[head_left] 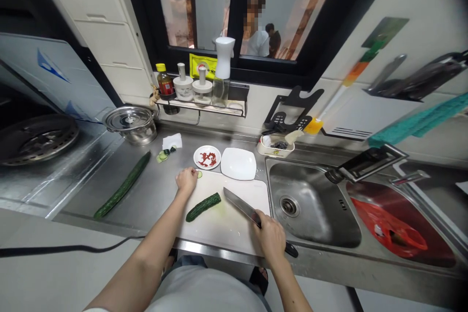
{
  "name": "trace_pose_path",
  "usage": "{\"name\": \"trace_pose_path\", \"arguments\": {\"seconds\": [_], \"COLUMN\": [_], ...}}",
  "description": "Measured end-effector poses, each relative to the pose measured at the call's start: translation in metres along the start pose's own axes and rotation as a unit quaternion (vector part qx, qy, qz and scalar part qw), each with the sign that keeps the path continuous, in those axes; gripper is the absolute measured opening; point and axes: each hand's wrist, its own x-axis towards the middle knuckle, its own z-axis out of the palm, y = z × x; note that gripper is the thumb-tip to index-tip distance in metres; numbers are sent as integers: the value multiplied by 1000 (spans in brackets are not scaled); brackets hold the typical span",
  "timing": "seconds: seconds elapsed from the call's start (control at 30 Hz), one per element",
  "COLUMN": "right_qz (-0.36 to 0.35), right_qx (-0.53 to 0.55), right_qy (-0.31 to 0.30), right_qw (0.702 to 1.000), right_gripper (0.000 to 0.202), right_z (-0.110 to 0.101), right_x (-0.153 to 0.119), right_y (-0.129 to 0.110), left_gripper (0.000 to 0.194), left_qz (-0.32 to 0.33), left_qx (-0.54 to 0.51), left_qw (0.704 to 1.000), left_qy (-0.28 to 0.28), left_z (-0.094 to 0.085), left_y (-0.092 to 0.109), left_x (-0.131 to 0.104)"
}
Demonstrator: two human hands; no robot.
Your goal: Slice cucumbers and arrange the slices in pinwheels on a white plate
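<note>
On the white cutting board (234,231) lies a short piece of cucumber (203,206). My right hand (271,236) grips the black handle of a knife (239,203), whose blade points up and left over the board, to the right of the piece. My left hand (186,181) has its fingers pressed together at the board's upper left corner, with a small pale green cucumber slice (199,174) at the fingertips. Further left, a long whole cucumber (122,186) rests on the steel counter. Several cut slices (163,156) lie by a white paper (171,141).
Behind the board stand a round plate with red pieces (207,157) and a white square plate (238,163). A lidded pot (131,124) is back left. To the right are a sink (310,204) and a red bag (389,229) in the second basin.
</note>
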Motion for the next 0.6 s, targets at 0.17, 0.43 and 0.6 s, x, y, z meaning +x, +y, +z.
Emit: {"name": "trace_pose_path", "arguments": {"seconds": [0.17, 0.43, 0.6], "right_qz": [12, 16, 15], "right_qx": [5, 21, 69], "right_qy": [4, -1, -32], "right_qw": [1000, 1000, 997], "right_gripper": [34, 34, 34], "right_z": [0, -4, -8], "right_x": [-1, -1, -1], "right_y": [-1, -5, -18], "left_gripper": [19, 22, 23], "left_qz": [18, 17, 80], "left_qx": [13, -8, -149], "left_qw": [1000, 1000, 984], "left_qy": [9, 13, 53], "left_z": [-3, -7, -5], "left_y": [3, 3, -1], "left_x": [-4, -5, -35]}}
